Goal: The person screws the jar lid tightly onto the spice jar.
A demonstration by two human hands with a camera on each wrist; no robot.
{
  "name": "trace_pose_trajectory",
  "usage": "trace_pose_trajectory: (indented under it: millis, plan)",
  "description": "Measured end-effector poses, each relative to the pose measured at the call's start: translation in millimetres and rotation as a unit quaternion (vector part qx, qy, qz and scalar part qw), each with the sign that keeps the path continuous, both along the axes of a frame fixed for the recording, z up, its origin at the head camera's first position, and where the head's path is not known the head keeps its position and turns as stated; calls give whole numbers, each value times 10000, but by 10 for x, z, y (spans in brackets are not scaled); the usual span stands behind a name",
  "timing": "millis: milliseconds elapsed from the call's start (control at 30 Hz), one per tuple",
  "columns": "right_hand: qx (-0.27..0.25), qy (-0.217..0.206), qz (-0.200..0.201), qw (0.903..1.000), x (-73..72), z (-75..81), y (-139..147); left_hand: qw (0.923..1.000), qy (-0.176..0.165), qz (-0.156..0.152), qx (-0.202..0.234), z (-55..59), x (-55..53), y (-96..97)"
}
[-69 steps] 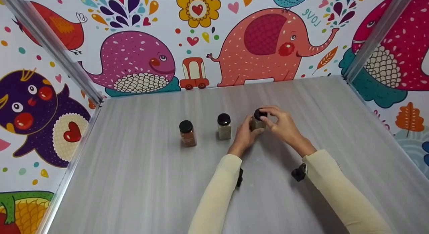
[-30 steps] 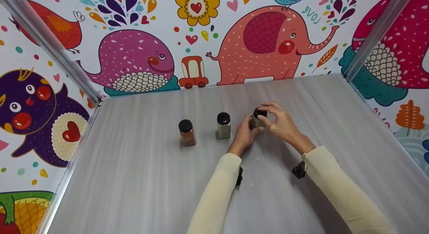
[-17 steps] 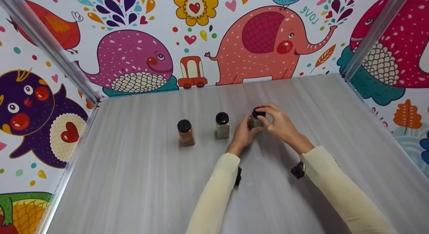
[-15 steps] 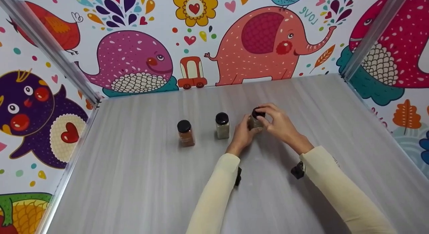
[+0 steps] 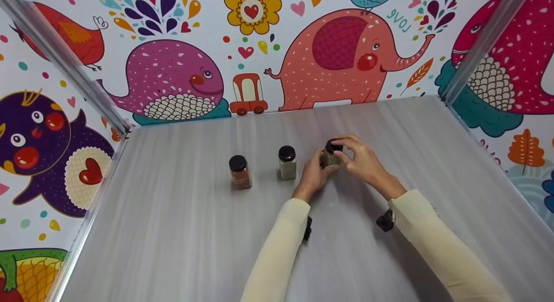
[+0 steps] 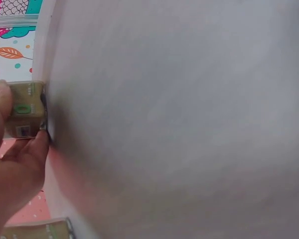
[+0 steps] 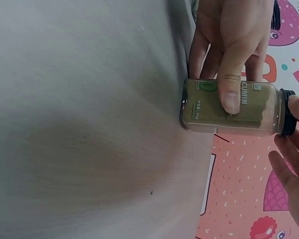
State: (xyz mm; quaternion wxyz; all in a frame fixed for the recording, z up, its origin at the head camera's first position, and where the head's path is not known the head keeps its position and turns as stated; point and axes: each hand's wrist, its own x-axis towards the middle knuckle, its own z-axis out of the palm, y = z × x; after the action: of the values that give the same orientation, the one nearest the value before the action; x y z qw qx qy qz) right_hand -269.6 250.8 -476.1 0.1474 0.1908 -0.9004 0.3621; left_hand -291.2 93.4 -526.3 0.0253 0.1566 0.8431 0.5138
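A square spice jar labelled CUMIN stands upright on the table, with brown-green powder inside. My left hand grips its body low down, the thumb lying across the label. On top, my right hand pinches the ribbed black lid between thumb and fingers. The lid sits on the jar's neck. Left of my left hand stands a second jar with pale greenish powder and a black lid. Farther left is a third jar with reddish-brown powder, also black-lidded.
The grey wood-grain table ends at a back wall printed with cartoon animals. Metal corner posts stand at both sides. Dark wrist cameras hang under the forearms.
Both hands stay on the same jar throughout. The right thumb and fingers shift very slightly on the lid, and the head view drifts a little. The other two jars stay put.
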Motion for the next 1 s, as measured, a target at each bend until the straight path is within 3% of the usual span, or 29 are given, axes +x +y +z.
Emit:
trace_pose_trajectory:
  millis: [233, 633, 1000]
  plan:
    - [-146, 116, 7, 9998, -8, -32, -2, 9999, -132, 26, -48, 3, -13, 3]
    - [-268, 398, -179, 9987, 22, -107, -33, 9999, -38, -21, -133, 9, 8, 17]
    - [-382, 275, -205, 9987, 38, -73, -76, 9999, -7, -21, -169, 2, -6, 2]
